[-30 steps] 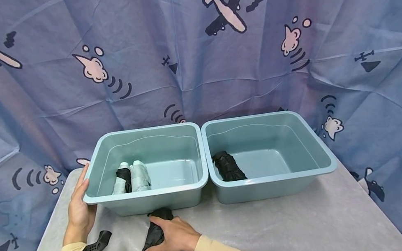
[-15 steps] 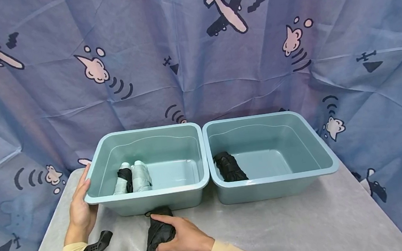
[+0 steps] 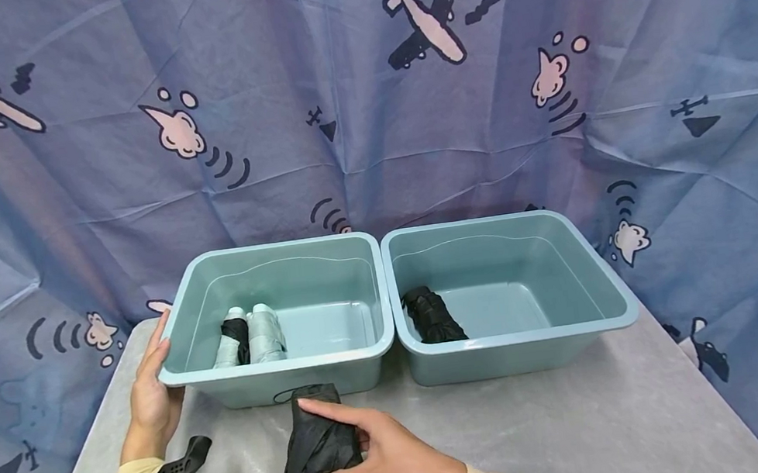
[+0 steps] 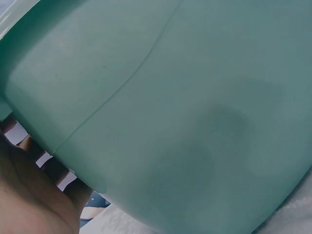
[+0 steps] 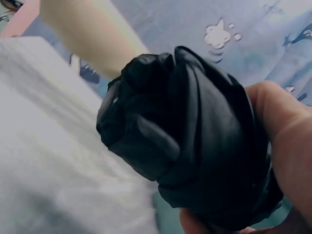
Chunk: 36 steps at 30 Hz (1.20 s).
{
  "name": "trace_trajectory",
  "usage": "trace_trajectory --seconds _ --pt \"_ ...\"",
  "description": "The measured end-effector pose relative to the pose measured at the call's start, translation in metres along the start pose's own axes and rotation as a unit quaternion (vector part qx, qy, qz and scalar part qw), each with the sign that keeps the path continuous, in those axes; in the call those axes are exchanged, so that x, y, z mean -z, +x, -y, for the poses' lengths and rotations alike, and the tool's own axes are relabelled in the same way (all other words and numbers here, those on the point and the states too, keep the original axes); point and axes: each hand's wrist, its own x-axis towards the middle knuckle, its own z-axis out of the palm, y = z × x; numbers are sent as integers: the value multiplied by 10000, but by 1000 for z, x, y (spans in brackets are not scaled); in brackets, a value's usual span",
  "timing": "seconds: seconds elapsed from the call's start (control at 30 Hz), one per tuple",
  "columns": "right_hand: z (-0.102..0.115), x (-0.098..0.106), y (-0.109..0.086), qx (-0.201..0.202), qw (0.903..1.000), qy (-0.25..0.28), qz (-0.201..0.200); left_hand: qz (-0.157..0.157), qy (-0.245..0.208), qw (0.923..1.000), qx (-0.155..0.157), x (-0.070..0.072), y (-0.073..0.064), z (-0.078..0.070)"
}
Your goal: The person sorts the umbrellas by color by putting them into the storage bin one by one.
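Observation:
My right hand (image 3: 395, 453) grips a folded black umbrella (image 3: 322, 461) in front of the left bin, thumb on its near side and index finger laid along its upper part. A thin loop (image 3: 285, 395) sticks out from its top end. The right wrist view shows the bunched black cloth of the umbrella (image 5: 209, 146) close up. My left hand (image 3: 152, 399) rests with extended fingers against the left side of the left teal bin (image 3: 283, 380). In the left wrist view, the bin's wall (image 4: 161, 112) fills most of the picture and partly hides the fingers.
Inside the left bin lie two pale rolled bundles (image 3: 266, 334), one with a black band (image 3: 238, 330). Beside it stands a second teal bin (image 3: 519, 353) with a black bundle (image 3: 432, 315) in it. Both stand on a grey table (image 3: 555, 427) before a patterned curtain (image 3: 363, 98).
My right hand and the black umbrella have shifted to the right, and both look larger, closer to the head camera. The left hand has stayed at the bin's side.

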Motion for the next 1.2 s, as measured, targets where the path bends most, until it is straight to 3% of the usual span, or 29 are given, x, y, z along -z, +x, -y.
trace_trajectory --seconds 0.1,0.2,0.33,0.57,0.77,0.97,1.2 --pt "10 8 -6 352 9989 252 181 1 13 10000 -8 0 0 0" --pt "23 19 -13 434 9979 418 235 1 33 10000 -12 0 0 0" --pt "40 37 -20 237 9970 730 102 -7 43 10000 -11 0 -1 0" --pt "60 75 -29 356 9944 944 -302 -59 166 9998 114 -1 0 -1" --pt "71 111 -34 266 9927 705 -939 -99 166 9997 138 0 0 -1" --pt "76 152 -36 -78 9877 38 -1560 -25 34 10000 39 1 0 1" --pt "78 206 -36 -612 9775 -856 -1830 -50 98 9999 132 1 1 0"
